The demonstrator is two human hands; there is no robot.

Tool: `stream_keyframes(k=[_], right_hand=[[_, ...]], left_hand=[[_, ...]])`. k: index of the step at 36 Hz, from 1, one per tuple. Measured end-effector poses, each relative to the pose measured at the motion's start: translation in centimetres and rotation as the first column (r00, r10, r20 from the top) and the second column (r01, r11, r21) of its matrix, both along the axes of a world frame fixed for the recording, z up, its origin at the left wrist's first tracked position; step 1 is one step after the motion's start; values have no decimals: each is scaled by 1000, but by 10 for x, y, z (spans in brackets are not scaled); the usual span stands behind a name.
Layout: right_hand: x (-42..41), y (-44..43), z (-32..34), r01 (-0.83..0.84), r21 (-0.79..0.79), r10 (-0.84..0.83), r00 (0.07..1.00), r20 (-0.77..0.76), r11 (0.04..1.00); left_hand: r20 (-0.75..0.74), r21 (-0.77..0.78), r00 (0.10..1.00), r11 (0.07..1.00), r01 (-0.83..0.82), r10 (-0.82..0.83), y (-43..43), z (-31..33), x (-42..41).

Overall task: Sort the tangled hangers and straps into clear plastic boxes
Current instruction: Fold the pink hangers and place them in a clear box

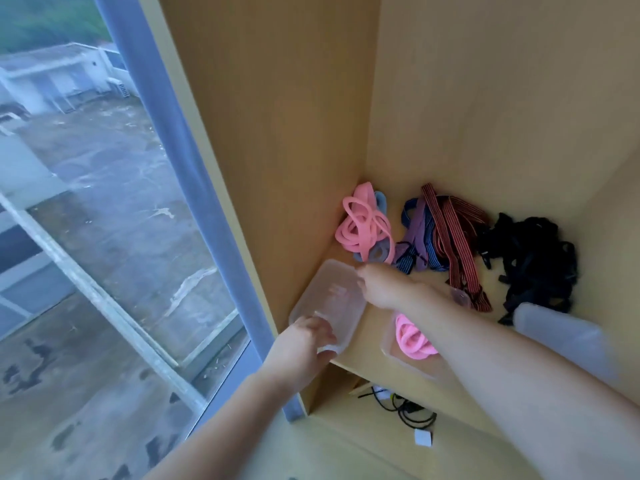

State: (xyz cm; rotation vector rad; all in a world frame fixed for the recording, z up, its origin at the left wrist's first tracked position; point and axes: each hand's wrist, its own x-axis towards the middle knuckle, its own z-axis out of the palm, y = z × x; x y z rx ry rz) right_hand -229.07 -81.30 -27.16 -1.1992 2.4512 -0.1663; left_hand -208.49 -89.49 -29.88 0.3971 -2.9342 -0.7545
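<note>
Both hands work on a clear box [329, 299] that sits at the left front corner of a wooden shelf [367, 327], close against the side wall. The left hand [304, 341] has its grip closed over the box's near corner, fingers curled over the rim and thumb under the edge. The right hand [384, 285] reaches across to the box's far right edge; its fingertips [362, 271] touch the rim, but the blur makes it hard to tell whether that grip is pinched on it or only resting there. The box looks empty.

Behind the box, in the back left corner, lies a tangle of pink bands [363, 223] mixed with a few grey and blue ones. To its right is a heap of striped straps [446, 237], purple, blue and red-black, and further right a pile of black straps [530, 258], just beside the striped ones. A second clear box [391, 344] stands at the shelf's front edge, partly hidden under the right forearm, with pink bands coiled inside [412, 337]. A pale blurred lid or box [568, 337] shows at the right front.

Below the shelf, black cables [412, 410] lie on the lower level. A window [86, 202] with a blue frame fills the left side
</note>
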Motion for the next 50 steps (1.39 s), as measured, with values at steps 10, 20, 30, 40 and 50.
stream_keyframes(k=[10, 20, 30, 40, 50], right_hand=[[-11, -20, -15, 22, -39, -22, 1000, 8, 999], [-13, -15, -5, 87, -154, -83, 996, 36, 984], [-22, -3, 20, 324, -370, -241, 937, 253, 871], [-40, 46, 49, 449, -406, -325, 882, 340, 796], [-42, 98, 23, 496, -345, -454, 868, 201, 797]], left_hand=[[-90, -80, 994, 994, -69, 62, 1, -11, 1], [-211, -197, 977, 980, -41, -2, 1, -9, 0], [-337, -315, 905, 937, 153, -261, 1, 9, -16], [-376, -252, 830, 908, 336, -412, 22, 22, -52], [-279, -142, 787, 834, 533, -550, 51, 4, -84]])
